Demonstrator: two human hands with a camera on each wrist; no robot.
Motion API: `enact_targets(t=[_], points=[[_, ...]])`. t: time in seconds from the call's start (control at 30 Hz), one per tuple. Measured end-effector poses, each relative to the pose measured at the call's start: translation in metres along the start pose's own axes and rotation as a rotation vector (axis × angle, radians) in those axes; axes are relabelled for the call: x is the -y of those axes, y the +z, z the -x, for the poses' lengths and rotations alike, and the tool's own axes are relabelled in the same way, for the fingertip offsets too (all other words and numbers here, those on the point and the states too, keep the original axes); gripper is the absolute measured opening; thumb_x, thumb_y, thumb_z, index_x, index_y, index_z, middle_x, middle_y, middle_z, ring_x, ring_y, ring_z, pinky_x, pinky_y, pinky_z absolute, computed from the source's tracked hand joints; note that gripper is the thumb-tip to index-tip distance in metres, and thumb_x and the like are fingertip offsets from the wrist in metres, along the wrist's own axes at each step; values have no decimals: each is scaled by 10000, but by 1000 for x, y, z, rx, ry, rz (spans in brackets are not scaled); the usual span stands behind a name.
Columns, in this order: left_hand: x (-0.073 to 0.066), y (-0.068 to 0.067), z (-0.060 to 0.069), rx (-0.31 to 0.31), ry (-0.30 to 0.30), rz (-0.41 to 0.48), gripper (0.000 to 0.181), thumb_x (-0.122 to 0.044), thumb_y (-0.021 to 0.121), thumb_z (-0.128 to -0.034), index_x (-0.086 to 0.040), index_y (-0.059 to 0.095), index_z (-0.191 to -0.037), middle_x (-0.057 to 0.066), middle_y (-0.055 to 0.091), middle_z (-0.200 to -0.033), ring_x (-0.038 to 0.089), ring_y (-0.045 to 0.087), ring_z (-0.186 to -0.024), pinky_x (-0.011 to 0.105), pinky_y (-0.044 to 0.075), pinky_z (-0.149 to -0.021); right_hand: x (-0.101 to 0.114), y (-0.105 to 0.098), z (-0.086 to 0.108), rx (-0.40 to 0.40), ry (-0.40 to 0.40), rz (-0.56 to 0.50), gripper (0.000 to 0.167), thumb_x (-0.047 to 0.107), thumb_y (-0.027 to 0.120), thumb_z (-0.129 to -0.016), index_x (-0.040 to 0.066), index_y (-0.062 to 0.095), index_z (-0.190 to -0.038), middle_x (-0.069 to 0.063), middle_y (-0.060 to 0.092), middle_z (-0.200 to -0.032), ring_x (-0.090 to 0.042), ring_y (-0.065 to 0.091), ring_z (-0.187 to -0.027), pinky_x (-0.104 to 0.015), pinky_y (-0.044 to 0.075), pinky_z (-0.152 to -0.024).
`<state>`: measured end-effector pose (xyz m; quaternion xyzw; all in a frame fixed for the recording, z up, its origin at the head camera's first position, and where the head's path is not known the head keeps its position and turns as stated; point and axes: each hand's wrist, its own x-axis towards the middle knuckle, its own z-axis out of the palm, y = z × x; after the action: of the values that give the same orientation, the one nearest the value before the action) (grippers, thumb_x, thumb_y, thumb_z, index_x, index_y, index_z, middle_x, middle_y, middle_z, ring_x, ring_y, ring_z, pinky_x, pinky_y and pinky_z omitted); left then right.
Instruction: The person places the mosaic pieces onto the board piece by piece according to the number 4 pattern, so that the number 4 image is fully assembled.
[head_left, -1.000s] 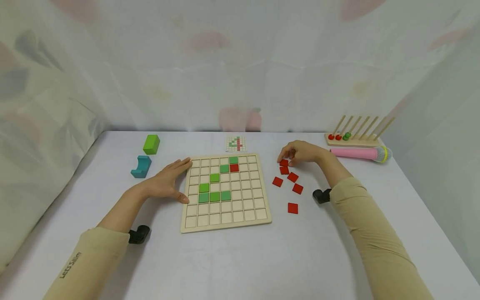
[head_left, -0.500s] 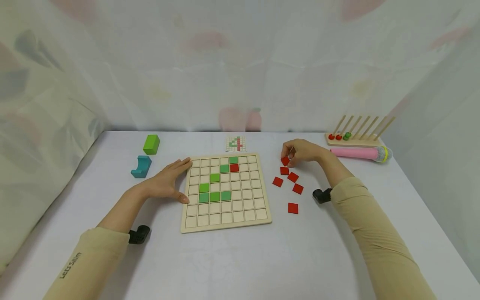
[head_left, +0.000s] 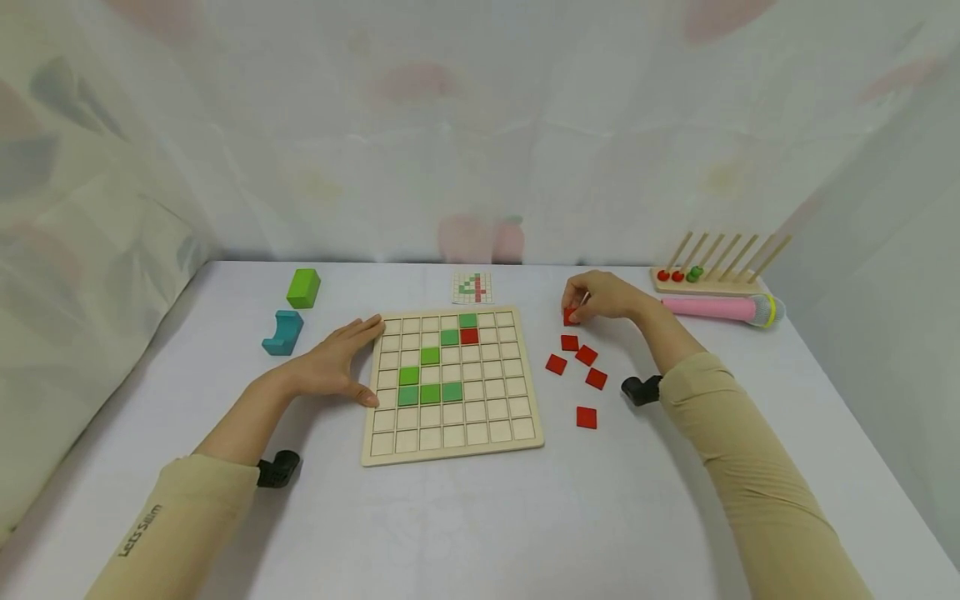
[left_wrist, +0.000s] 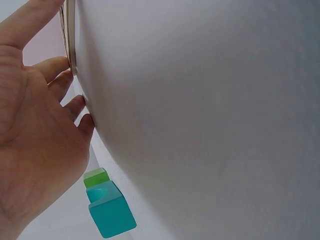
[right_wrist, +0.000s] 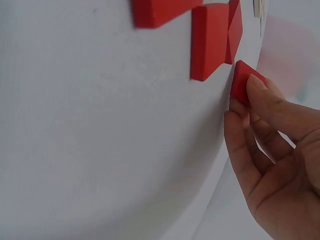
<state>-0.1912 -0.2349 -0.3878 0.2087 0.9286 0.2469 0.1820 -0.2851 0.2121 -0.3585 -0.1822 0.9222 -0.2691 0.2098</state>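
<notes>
My left hand (head_left: 330, 364) rests at the left edge of the wooden grid board (head_left: 450, 457), thumb and fingers spread and touching its rim. Several green tiles (head_left: 430, 356) and one red tile (head_left: 468, 336) lie in the board's squares. To the right of the board, my right hand (head_left: 603, 297) pinches a red tile (head_left: 571, 317) between thumb and fingers; the right wrist view shows this held tile (right_wrist: 243, 82) tilted under the thumb (right_wrist: 257, 84). Several loose red tiles (head_left: 587, 417) lie on the table nearer to me.
A small pattern card (head_left: 472, 288) lies behind the board. At the left stand a green block (head_left: 303, 288) and a teal curved block (head_left: 283, 333). A pegged bead rack (head_left: 708, 283) and a pink toy microphone (head_left: 708, 307) are at the back right.
My right hand has taken hold of the farthest loose red tile and moved slightly away toward the back with it. My left hand and the board have stayed in place.
</notes>
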Motion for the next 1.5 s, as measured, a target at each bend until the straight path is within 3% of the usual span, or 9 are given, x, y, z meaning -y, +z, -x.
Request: enact_targets(t=[0.3,0.7,0.93,1.23,1.5], points=[[-1,0,0,-2,15,4,1264,-444,904,-626,21,192,-1561,201,104,-1670,505,39,-1522,680,74,-1210,14,0,-2,-37,-5,-26,191,47,668,-876,87,721,-1055,-98,628,-947,-236,585,-918,-267,487,-740],[1,2,-2,-4,3,1,1274,-469,897,-625,1,182,-1569,179,95,-1677,489,37,-1529,680,80,-1211,41,8,-10,-65,-17,-103,249,34,683,-873,28,709,-1120,-130,626,-952,-188,670,-752,-264,580,-718],[0,2,-3,-3,-3,-1,1274,-467,898,-624,-1,181,-1569,176,95,-1677,485,34,-1531,679,77,-1213,52,18,-18,-52,-14,-130,223,79,708,-879,69,720,-1102,-108,622,-955,-167,664,-735,-243,586,-713],[-2,2,-4,1,2,0,1266,-464,896,-630,0,184,-1568,181,95,-1677,489,32,-1530,675,80,-1215,67,26,-26,-22,-53,-162,206,109,722,-873,75,730,-1076,-58,659,-880,-244,722,-773,-230,576,-696],[-3,2,-4,2,11,-1,1263,-466,892,-637,5,180,-1568,189,96,-1675,491,33,-1529,672,78,-1216,80,34,-36,23,-60,-183,212,91,723,-865,87,742,-1075,-26,682,-858,-108,697,-691,-230,579,-702]])
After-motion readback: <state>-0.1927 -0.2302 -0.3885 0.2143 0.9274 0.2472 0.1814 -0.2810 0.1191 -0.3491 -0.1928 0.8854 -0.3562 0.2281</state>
